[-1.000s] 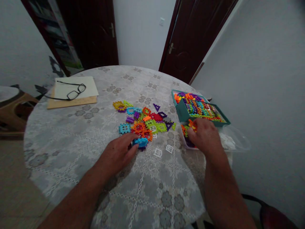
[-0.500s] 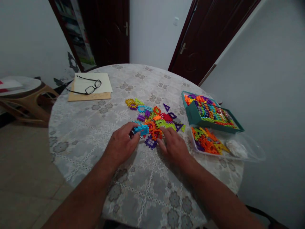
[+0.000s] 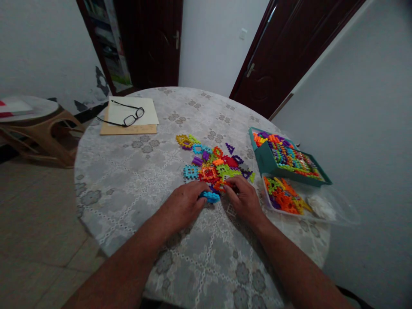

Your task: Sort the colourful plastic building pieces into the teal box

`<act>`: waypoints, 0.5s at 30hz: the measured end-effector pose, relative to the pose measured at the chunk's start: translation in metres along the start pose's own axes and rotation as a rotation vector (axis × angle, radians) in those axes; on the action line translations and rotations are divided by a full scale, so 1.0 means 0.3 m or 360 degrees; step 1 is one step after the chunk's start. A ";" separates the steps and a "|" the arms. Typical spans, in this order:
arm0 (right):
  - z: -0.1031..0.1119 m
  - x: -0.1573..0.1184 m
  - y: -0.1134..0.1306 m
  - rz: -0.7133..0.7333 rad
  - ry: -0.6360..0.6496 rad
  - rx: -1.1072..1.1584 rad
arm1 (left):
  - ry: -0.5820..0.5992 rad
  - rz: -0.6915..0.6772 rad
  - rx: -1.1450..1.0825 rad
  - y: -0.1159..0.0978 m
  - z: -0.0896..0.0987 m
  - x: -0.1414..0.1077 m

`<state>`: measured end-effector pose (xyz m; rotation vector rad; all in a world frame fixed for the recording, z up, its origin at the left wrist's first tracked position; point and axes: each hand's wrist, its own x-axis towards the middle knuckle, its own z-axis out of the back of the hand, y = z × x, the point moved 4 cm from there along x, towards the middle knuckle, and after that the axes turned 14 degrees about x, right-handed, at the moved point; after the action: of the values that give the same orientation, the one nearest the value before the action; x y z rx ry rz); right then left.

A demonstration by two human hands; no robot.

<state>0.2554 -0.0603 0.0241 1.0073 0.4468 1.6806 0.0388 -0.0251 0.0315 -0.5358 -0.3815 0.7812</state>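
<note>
At the far left, a wooden stool [image 3: 41,133] stands beside the desk [image 3: 112,184], a red and white item [image 3: 14,108] lying on its round top. The desk wears a grey flowered cloth. On its far left edge, a tan board [image 3: 128,129] carries a pale sheet [image 3: 148,111], and black-rimmed glasses [image 3: 130,120] rest on the sheet with their arms unfolded.

In the middle, a loose heap of notched plastic pieces [image 3: 224,170] lies beyond the two hands, with an olive-yellow piece [image 3: 183,140] at its far left and a light blue square [image 3: 191,171] at its left side. The left hand [image 3: 186,201] is on the near left of the heap, its fingers narrow, gripping a bright blue piece [image 3: 211,197] just above the cloth. Facing it, the right hand [image 3: 243,198] pinches an orange piece [image 3: 220,185] between thumb and fingers at the heap's near edge. A white window-shaped piece [image 3: 231,209] lies just beneath it.

Farther right, a clear tub [image 3: 279,210] contains mostly orange pieces [image 3: 285,199] and, at its right end, a whitish bundle too blurred to identify. Touching the tub's far side, a teal box [image 3: 265,159] is packed with small multicoloured parts [image 3: 291,159].
</note>
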 end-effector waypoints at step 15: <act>-0.044 -0.022 0.088 0.0190 0.0610 0.0389 | -0.0019 0.0038 0.0058 0.003 -0.032 -0.006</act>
<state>0.2295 -0.0733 0.0331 0.8972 0.8751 1.9690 0.0421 -0.0288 0.0232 -0.5026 -0.3719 0.8130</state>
